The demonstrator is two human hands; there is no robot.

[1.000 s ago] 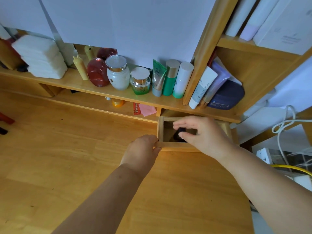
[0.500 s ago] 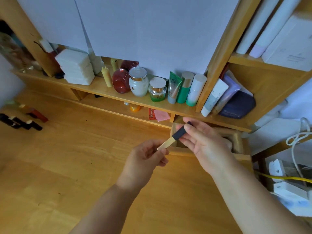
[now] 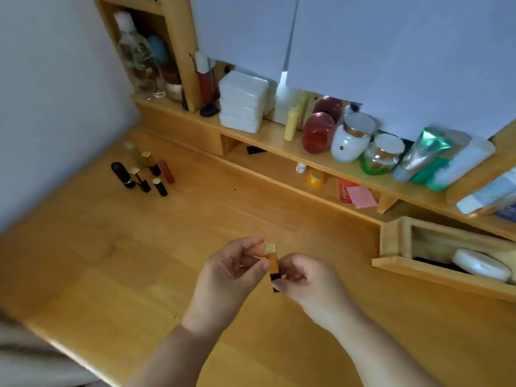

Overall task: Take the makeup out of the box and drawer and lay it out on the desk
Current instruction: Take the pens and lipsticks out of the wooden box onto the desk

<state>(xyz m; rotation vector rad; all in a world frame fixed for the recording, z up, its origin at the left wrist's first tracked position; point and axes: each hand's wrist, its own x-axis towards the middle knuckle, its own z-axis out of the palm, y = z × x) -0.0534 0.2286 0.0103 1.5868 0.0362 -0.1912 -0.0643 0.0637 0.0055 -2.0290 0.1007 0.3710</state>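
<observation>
progress: partway – small bunch of lipsticks (image 3: 145, 174) already on desk (image 3: 111, 275) | left hand (image 3: 231, 272) + right hand (image 3: 304, 277) both pinching a gold-capped tube (image 3: 272, 262) above desk | drawer (image 3: 446, 263) open, white compact (image 3: 480, 265) inside – more to go

Soft, even daylight fills the scene, bright but without hard glare. The desk (image 3: 117, 263) carries a pale sheen left of the fingers (image 3: 252, 244) and only faint shadows beneath the forearms. Motion blur smears the whole frame, strongest on the tubes (image 3: 435, 160) far right of the fingers. Wide-angle distortion bends the shelf (image 3: 279, 146) and the desk edges.
</observation>
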